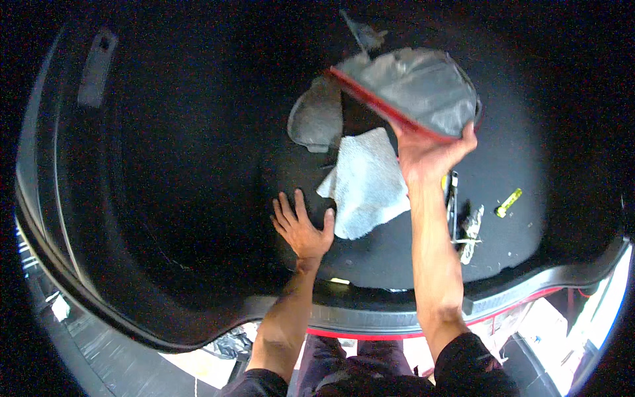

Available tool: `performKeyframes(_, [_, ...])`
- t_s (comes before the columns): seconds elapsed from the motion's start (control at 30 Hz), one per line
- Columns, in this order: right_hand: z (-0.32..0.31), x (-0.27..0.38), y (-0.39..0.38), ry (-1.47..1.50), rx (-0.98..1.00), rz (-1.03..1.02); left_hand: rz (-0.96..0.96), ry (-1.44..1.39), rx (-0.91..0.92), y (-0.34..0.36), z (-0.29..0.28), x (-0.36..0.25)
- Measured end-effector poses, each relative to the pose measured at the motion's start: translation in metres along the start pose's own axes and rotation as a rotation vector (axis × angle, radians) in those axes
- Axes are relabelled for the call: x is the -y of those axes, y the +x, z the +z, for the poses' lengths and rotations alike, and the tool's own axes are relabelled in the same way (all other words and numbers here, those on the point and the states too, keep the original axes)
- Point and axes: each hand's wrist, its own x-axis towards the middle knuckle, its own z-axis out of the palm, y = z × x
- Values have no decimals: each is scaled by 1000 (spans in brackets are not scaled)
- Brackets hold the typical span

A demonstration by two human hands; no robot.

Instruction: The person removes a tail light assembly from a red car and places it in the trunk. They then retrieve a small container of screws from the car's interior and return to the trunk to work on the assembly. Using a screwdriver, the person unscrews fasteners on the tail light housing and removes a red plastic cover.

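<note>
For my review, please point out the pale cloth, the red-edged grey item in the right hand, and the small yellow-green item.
Pale cloth [370, 183], head view: middle of its upper surface.
Red-edged grey item [420, 87], head view: middle of its grey face.
Small yellow-green item [508, 203], head view: middle of its body.

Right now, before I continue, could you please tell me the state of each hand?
Left hand: open and spread, holding nothing, beside the pale grey fuzzy cloth.
Right hand: closed on the grey rounded object with a straight red edge.

The far grey pouch [423, 89] looks glossy, perhaps plastic; the nearer cloth [370, 182] is rough and fluffy, the black floor [370, 271] matt.
</note>
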Motion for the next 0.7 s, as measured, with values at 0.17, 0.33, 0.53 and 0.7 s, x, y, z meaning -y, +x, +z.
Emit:
performKeyframes(0.17, [-26, 51, -127, -106, -128, -61, -62, -44, 138, -6, -20, 21])
performKeyframes(0.33, [-41, 81, -246, -213, -150, -155, -57, -1164, 447, -47, -88, -4])
performKeyframes(0.53, [-29, 74, -412, -319, -199, -166, -466, -2141, 406, -185, -220, -81])
performKeyframes(0.7, [-110, 87, -514, -566, 168, -40, -546, -2424, 329, -200, -292, -50])
